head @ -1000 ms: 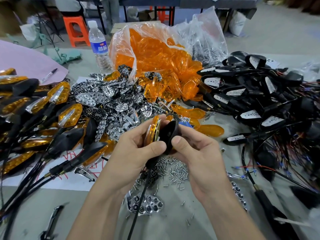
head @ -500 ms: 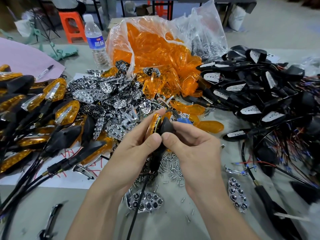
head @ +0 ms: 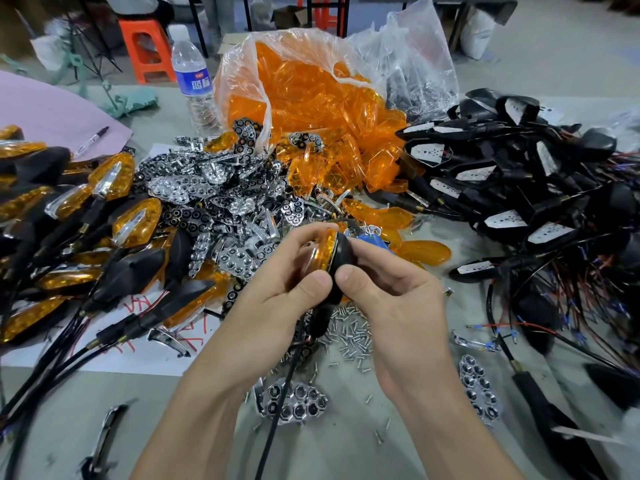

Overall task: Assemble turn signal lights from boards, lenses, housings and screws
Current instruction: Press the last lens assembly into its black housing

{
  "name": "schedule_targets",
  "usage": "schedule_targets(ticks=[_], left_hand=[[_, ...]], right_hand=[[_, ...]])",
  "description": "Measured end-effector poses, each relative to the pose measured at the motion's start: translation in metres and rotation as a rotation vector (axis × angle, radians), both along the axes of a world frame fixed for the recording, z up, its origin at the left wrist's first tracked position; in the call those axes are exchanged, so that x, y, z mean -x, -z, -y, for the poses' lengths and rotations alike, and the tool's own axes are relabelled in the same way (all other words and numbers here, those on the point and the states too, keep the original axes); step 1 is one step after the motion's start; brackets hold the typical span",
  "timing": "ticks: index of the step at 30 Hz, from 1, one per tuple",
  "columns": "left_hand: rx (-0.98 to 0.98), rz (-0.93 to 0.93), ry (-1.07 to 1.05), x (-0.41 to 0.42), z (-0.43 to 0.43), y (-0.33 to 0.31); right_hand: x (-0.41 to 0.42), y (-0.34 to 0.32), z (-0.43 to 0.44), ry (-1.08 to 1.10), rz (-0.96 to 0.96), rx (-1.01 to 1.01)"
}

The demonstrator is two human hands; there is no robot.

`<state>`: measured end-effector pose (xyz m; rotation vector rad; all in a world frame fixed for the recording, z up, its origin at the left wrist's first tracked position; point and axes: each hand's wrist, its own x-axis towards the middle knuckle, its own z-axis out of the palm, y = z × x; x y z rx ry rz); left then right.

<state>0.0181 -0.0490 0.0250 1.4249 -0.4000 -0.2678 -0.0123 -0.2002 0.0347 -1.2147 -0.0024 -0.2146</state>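
Risk: lens (head: pixel 327 249) could seat crooked in housing (head: pixel 342 259) if the thumbs press unevenly; a pinched wire inside would leave the seam gaping
Hands: left hand (head: pixel 277 292) pinches the lens edge, right hand (head: pixel 391 296) grips the housing, thumbs meeting at the seam
Place: both parts held above the loose screws (head: pixel 351 336)
Materials: lens amber, translucent, faceted; housing matte black, rounded; thin black cable (head: pixel 277 410) hangs below

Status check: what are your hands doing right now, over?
Left hand, right hand gripping one turn signal. Orange lens against black housing. Screws loose on table beneath.
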Motion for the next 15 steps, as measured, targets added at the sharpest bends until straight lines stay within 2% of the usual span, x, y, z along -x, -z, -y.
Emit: schedule_targets(ticks=[3, 5, 8, 12, 15], left_hand=[[0.184, -0.078, -0.090, 0.000, 0.001, 0.001], [0.338, -0.179, -0.144, 0.001, 0.001, 0.001], [0.470, -0.294, -0.189, 0.003, 0.004, 0.003], [0.561, -0.362, -0.127, 0.007, 0.011, 0.002], [0.661, -0.414, -0.067, 0.006, 0.009, 0.003]], right_hand=[[0.002, -0.005, 0.003, -0.138, 0.075, 0.208], [0.002, -0.007, 0.002, -0.141, 0.069, 0.348], [0.006, -0.008, -0.008, 0.032, 0.023, 0.525], [0.014, -0.006, -0.020, 0.303, -0.075, 0.727], [0.014, -0.008, -0.020, 0.244, -0.015, 0.851]])
